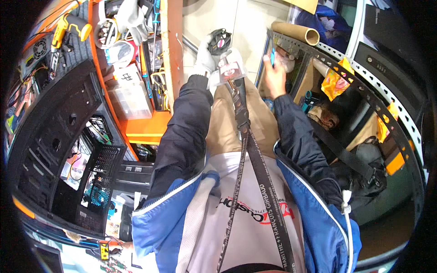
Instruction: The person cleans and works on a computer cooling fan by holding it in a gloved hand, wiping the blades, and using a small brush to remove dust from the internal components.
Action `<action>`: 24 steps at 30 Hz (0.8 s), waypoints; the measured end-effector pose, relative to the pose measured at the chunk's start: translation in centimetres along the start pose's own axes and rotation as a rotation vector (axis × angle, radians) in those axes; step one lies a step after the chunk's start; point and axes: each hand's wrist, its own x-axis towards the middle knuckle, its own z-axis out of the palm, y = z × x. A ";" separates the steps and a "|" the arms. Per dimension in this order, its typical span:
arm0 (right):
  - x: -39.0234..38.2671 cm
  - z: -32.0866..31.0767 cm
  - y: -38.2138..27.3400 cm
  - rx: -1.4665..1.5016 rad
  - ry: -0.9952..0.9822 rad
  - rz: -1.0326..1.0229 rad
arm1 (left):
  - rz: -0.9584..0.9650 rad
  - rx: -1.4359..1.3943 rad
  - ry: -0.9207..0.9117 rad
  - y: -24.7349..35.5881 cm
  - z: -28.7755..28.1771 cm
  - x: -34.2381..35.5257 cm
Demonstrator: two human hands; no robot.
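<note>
My left hand point(205, 59), in a pale grey glove, is closed around a black bundle point(220, 42) with a small round pink-and-white mark on it. The bundle looks like crumpled or coiled dark material; its exact kind is unclear. My bare right hand point(276, 77) is off to the right, its fingers closed on a slim blue-handled tool point(273, 56) with a thin dark end pointing away from me. Between my hands, a clear badge holder point(229, 72) hangs from a dark lanyard point(242, 119), close beside my left hand.
On the left, an orange shelf point(145, 127) holds a clear plastic box point(129, 101), grey gloves point(132, 20) and hand tools. A yellow-and-black power tool point(68, 29) and a black computer case point(54, 150) lie further left. A cardboard tube point(296, 33) tops the perforated metal rack at right.
</note>
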 end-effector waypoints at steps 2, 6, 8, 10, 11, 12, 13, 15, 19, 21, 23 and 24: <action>-2.5 -0.8 -1.2 0.026 -0.137 0.230 | 0.072 0.002 -0.036 0.1 0.1 -0.8; -6.0 -1.3 -9.4 0.685 -0.348 0.771 | 0.054 0.058 0.032 1.5 0.4 -1.6; -5.4 -0.2 -14.2 0.611 -0.437 0.756 | 0.069 0.013 -0.026 2.2 0.6 -1.7; -4.3 1.0 -17.9 0.589 -0.487 0.617 | 0.061 -0.004 -0.025 2.6 1.2 -1.6; -3.3 1.6 -19.4 0.572 -0.464 0.507 | 0.046 -0.088 -0.120 2.8 1.6 -1.6; -2.7 1.4 -20.4 0.542 -0.455 0.434 | 0.031 -0.172 -0.213 3.1 2.0 -1.5; -2.3 0.7 -20.8 0.514 -0.464 0.331 | -0.002 -0.232 -0.218 3.1 2.2 -1.7; -1.1 -3.3 -20.3 0.439 -0.496 0.207 | 0.221 -0.087 -0.233 3.2 2.8 -2.0; -2.3 -11.6 -16.9 -0.406 -0.859 0.427 | 0.076 -0.022 -0.285 3.2 2.3 -3.0; -3.8 -12.6 -15.2 -0.847 -0.950 0.250 | 0.066 0.023 -0.181 2.5 1.8 -2.5; -4.9 -11.2 -13.8 -0.777 -0.765 0.273 | 0.204 0.065 -0.122 2.2 1.2 -1.3; -5.0 -10.1 -13.3 -0.724 -0.671 0.234 | 0.232 0.123 -0.061 2.0 0.6 -0.8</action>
